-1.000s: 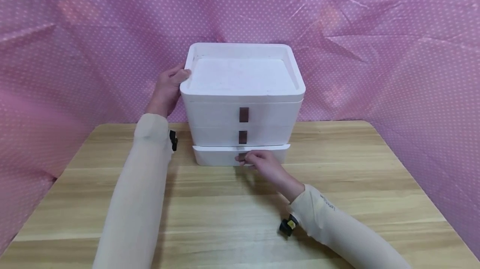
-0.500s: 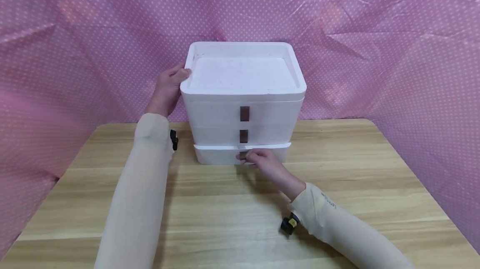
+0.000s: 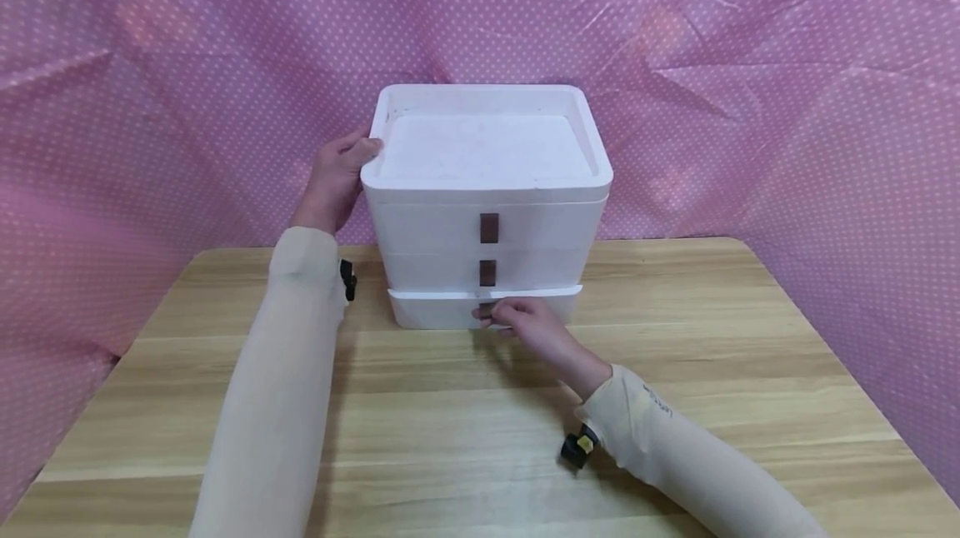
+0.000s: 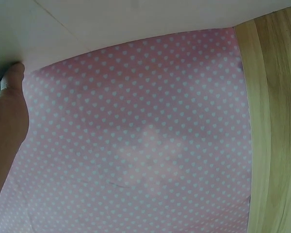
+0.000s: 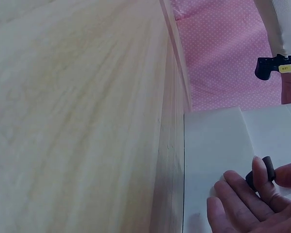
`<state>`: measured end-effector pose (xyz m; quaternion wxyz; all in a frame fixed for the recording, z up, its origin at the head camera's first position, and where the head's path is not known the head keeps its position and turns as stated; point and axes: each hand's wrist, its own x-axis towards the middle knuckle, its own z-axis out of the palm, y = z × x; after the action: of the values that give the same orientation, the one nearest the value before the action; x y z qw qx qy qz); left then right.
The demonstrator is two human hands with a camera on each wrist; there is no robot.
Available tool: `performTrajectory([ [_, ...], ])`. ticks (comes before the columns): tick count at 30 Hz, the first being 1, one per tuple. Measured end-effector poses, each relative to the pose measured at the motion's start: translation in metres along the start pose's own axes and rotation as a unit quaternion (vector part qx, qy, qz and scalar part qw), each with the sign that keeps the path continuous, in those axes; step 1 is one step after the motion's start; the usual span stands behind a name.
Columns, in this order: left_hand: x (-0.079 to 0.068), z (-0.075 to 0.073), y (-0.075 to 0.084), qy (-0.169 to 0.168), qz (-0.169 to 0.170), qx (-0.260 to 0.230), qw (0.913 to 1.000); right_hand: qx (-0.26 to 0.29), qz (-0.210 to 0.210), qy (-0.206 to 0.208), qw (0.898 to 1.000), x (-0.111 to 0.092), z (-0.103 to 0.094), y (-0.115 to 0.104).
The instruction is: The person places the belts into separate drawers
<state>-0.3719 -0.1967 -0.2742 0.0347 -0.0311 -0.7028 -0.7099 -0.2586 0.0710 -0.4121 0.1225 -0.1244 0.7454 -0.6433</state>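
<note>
A white drawer cabinet with a recessed top and brown pull tabs stands on the table. My left hand grips its upper left edge, thumb over the rim; the other fingers are mostly hidden along the side. At the front, my right hand pinches the pull tab of the bottom drawer. That drawer's front juts slightly beyond the ones above it. In the right wrist view the dark pull tab sits between thumb and index finger, while the other fingers extend beside the drawer face.
The wooden table reaches toward the viewer on all visible sides of the cabinet. Behind and at both sides hangs a pink dotted cloth. A small black camera is worn at the right wrist.
The view has shifted very slightly. Both hands keep their places on the cabinet, and the bottom drawer shows no clear movement.
</note>
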Motion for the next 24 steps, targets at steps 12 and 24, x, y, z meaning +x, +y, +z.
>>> performTrajectory([
  [12, 0.0008, 0.0010, 0.0001, 0.003, 0.001, 0.015, 0.9999, 0.004, 0.004, 0.006, 1.000, 0.0008, 0.0006, -0.0005],
  [24, -0.0006, -0.0004, -0.0006, -0.002, 0.011, 0.017, 0.9998, -0.004, 0.004, 0.007, 1.000, 0.0039, 0.0009, -0.0018],
])
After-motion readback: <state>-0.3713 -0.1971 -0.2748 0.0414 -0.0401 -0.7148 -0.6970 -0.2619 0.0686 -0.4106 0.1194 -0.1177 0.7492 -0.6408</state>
